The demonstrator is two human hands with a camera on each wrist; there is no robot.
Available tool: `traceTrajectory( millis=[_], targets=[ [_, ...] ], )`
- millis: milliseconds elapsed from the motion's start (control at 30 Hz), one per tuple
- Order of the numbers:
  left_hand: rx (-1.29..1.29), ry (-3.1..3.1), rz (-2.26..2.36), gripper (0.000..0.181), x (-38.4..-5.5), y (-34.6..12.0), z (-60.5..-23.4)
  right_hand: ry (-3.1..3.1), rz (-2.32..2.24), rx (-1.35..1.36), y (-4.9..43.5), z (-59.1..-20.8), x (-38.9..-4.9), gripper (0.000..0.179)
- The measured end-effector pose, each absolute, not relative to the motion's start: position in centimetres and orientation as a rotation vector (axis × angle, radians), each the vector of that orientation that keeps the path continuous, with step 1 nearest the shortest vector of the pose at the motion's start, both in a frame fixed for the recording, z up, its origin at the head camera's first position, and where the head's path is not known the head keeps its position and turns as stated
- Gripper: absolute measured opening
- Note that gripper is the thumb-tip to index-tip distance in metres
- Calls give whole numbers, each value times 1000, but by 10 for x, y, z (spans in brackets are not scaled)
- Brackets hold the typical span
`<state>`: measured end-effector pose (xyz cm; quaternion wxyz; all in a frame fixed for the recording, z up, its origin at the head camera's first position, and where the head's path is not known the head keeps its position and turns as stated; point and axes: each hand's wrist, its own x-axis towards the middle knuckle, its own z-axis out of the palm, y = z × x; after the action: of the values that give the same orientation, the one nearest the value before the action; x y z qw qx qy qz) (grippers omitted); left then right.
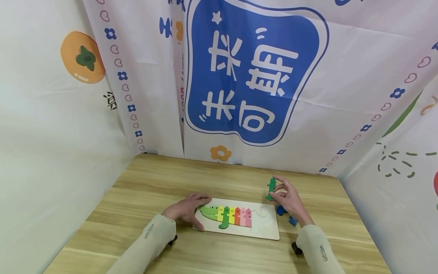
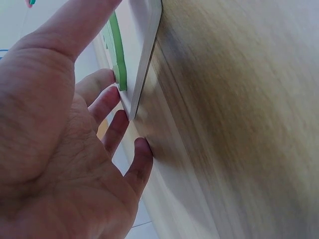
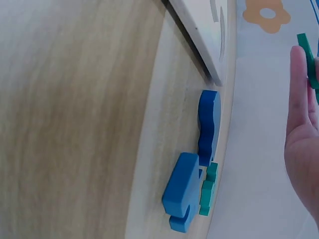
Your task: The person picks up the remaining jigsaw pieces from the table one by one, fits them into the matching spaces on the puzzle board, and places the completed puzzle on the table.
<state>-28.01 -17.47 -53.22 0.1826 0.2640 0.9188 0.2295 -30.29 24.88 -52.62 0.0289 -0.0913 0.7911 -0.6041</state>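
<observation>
– Green piece (image 1: 272,186), pinched in your right hand (image 1: 286,196), long axis set crosswise to that of the board (image 1: 272,233).
– Your left hand (image 1: 187,207)?
– Unclenched; fingers spread loosely round the board's left end.
– Which hand's nearer the bare, outlined end?
– Your right. That end lies just left of and below it; length runs toward your left. Blue pieces (image 1: 292,220) beside, under your right wrist.

Looks like a curtained booth — closed in on three sides by printed white cloth (image 1: 256,76), fitted with a wood-grain table (image 1: 328,205).
</observation>
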Motion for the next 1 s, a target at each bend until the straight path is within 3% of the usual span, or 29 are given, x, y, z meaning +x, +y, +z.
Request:
traceTrajectory(
  millis=[1000],
  targets=[
    [729, 2615, 613, 110, -286, -173, -538, 2416, -1477, -352, 212, -529, -266, 58]
  ],
)
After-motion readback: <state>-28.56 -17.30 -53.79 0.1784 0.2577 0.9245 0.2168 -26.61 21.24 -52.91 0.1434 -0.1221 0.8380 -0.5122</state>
